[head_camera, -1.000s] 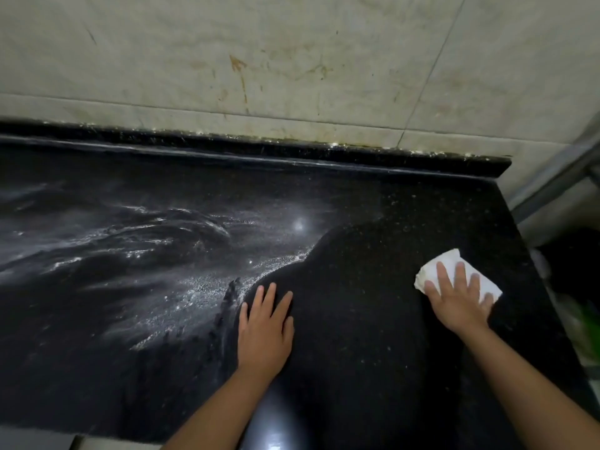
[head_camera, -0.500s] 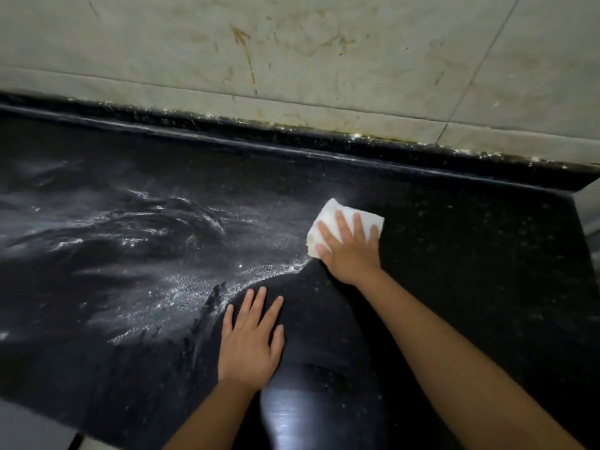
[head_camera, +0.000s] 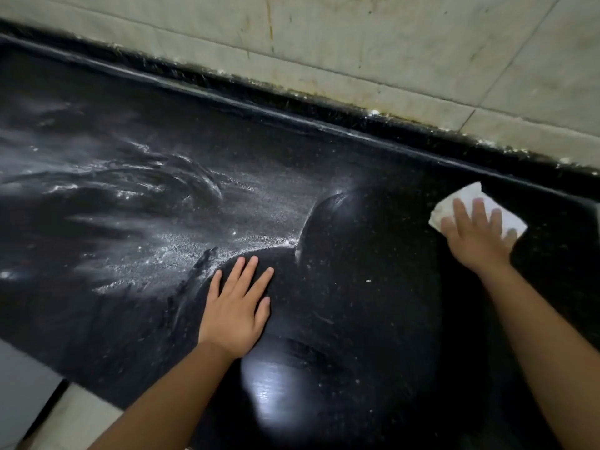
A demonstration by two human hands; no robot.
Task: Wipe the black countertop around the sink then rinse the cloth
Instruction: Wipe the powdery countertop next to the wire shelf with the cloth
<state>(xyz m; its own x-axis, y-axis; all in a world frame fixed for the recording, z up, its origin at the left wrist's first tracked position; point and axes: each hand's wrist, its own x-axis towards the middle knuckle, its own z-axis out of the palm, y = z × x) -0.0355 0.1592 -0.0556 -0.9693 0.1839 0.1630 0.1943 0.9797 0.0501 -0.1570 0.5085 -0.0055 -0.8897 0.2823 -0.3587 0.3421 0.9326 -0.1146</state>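
Observation:
The black countertop point(head_camera: 373, 319) fills the view. Its left half carries white powdery streaks point(head_camera: 156, 228); the right part is dark and wiped. A folded white cloth point(head_camera: 461, 199) lies flat at the right, near the raised back ledge. My right hand point(head_camera: 475, 235) presses on the cloth with straight, spread fingers and covers most of it. My left hand point(head_camera: 237, 306) rests flat on the counter at the edge of the white residue, holding nothing. No sink shows in this frame.
A black raised ledge point(head_camera: 292, 105) runs along the back under a stained, pale tiled wall point(head_camera: 389, 43). The counter's front edge shows at the lower left, with pale floor point(head_camera: 78, 427) below it.
My right hand has slid the cloth from the middle of the counter out to the right, near the back ledge. My left hand stays flat in the same spot.

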